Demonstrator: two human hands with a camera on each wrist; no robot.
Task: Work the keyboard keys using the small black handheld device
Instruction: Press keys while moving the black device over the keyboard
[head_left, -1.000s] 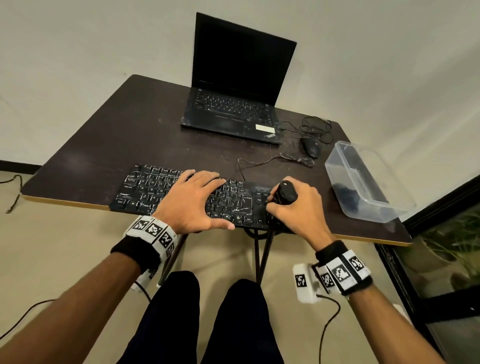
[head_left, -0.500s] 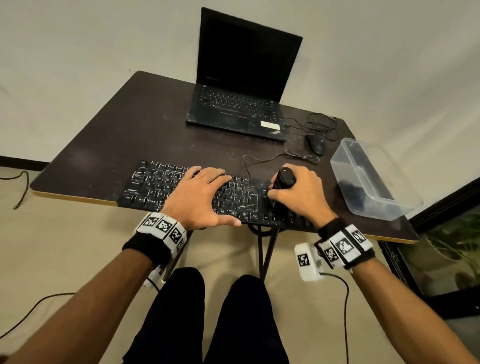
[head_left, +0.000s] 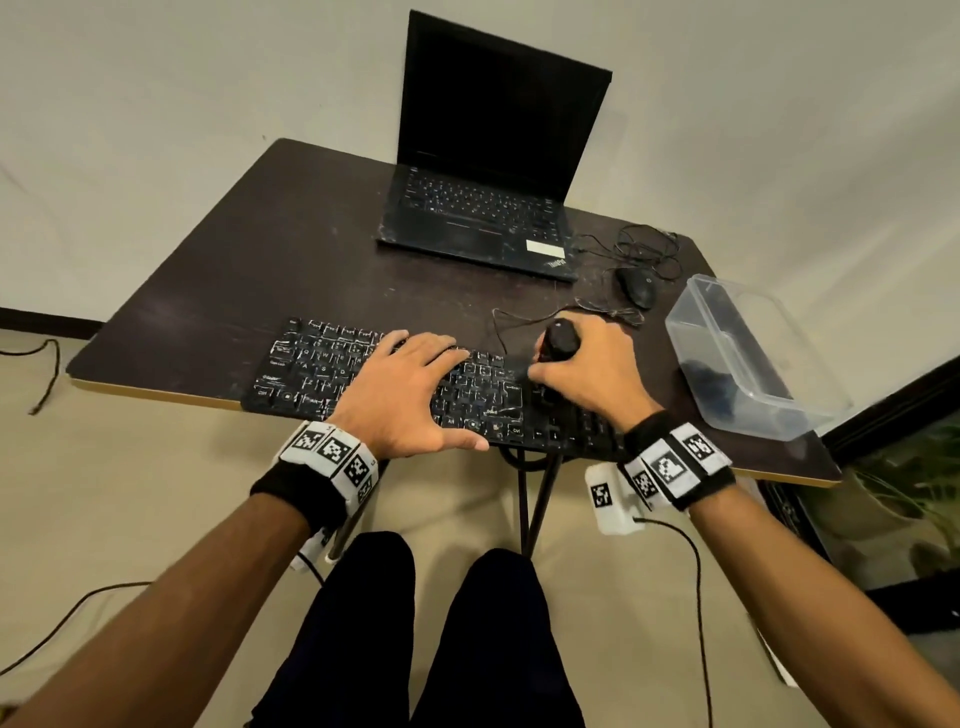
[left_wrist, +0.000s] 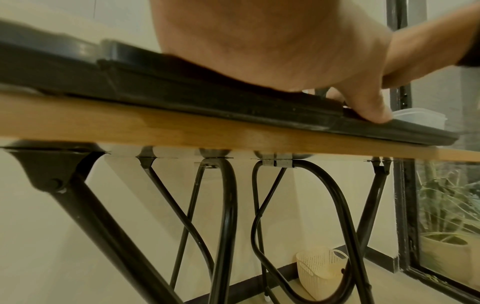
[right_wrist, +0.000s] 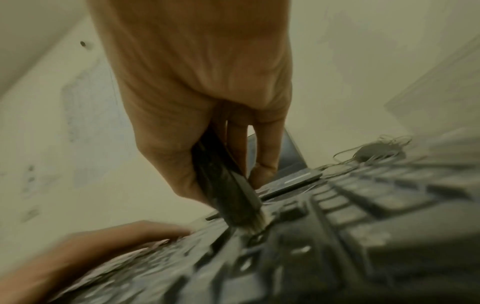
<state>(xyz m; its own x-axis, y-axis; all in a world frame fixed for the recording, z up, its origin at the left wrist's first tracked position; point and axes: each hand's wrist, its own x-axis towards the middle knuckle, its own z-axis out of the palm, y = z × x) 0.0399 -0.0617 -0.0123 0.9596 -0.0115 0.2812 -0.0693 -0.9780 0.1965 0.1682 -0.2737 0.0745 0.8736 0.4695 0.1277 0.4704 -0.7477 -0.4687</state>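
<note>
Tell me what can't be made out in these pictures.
- Keys beneath the left hand: head view, covered by the hand.
- Tip of the black device on the keyboard: right wrist view, motion blur.
- Dark contents of the plastic container: head view, cloudy wall.
- Left fingers: left wrist view, behind the palm.

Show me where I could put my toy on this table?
Best spot: the bare dark table left of the laptop, behind the keyboard. The right side is crowded with the mouse, its cords, and the plastic tub; both hands cover the front.
</note>
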